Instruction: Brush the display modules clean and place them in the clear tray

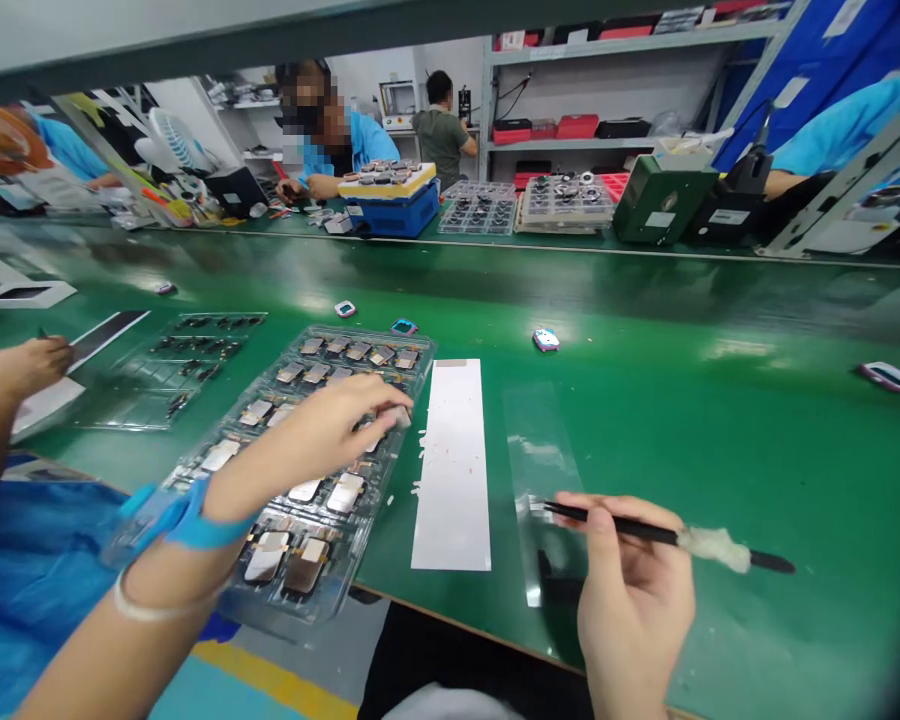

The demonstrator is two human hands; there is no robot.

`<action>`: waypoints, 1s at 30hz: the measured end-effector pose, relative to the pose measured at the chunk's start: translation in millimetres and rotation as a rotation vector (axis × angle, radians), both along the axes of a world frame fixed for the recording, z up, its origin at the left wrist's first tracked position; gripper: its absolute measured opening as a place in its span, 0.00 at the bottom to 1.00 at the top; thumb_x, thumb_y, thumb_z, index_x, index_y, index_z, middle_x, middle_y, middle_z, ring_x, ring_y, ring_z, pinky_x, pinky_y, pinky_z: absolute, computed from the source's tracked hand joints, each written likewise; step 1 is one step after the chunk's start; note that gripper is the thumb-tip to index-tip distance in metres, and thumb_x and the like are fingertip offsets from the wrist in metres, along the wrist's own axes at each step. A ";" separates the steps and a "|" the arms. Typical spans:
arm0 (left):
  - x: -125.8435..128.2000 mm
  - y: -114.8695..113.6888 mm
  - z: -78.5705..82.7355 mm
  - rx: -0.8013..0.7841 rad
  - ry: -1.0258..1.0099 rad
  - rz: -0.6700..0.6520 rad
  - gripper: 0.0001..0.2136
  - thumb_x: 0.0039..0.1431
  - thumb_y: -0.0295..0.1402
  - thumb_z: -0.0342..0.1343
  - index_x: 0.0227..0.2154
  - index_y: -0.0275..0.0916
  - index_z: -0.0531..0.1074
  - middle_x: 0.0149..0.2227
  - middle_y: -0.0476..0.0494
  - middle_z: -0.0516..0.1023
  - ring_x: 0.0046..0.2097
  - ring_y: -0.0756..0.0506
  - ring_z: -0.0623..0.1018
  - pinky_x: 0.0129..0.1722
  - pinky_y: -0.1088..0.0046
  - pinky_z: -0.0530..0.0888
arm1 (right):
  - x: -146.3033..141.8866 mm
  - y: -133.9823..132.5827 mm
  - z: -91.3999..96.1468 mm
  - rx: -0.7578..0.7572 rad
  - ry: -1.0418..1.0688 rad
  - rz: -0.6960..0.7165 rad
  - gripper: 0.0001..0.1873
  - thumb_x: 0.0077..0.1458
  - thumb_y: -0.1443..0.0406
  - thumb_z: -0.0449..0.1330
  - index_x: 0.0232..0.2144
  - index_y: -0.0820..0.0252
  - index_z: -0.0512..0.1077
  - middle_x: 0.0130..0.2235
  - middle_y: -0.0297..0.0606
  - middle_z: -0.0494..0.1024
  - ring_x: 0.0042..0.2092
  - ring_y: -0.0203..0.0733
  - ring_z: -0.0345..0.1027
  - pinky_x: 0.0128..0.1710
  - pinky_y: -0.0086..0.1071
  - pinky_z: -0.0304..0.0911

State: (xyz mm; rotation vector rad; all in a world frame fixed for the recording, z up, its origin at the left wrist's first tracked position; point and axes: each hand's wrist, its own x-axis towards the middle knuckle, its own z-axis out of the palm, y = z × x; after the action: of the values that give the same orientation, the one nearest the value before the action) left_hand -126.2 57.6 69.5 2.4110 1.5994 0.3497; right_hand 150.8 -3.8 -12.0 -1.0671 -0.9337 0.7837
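One clear tray [356,550] of small screens lies just left of the white strip [451,480]. The left hand [322,430] pinches a screen [400,416] at the tray's strip-side edge. Right of the strip, the right hand [630,590] grips a black stick [622,527].

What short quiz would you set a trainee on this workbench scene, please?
1. True or false: the right hand holds a black stick with a white tuft wound on it.
2. The left hand reaches over which thing? A: the clear tray of small parts. B: a red box. C: a desk fan.
3. Fill in: the wrist band on the left arm is ___ in colour.

Key: 1 true; 2 A; 3 blue.
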 end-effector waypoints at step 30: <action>131.5 -86.1 -84.7 -0.112 -0.469 -0.296 0.08 0.65 0.25 0.53 0.45 0.40 0.69 0.47 0.43 0.80 0.51 0.43 0.77 0.53 0.61 0.73 | 57.7 -19.3 -24.9 -0.168 -0.423 0.333 0.03 0.61 0.65 0.62 0.38 0.57 0.71 0.37 0.38 0.79 0.38 0.40 0.79 0.37 0.30 0.75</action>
State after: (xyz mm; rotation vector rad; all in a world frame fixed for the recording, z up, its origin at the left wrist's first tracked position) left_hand 5.3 -28.5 -15.2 2.2194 1.0204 0.6855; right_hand 208.6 -23.1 -36.8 -1.2698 -1.4513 0.9395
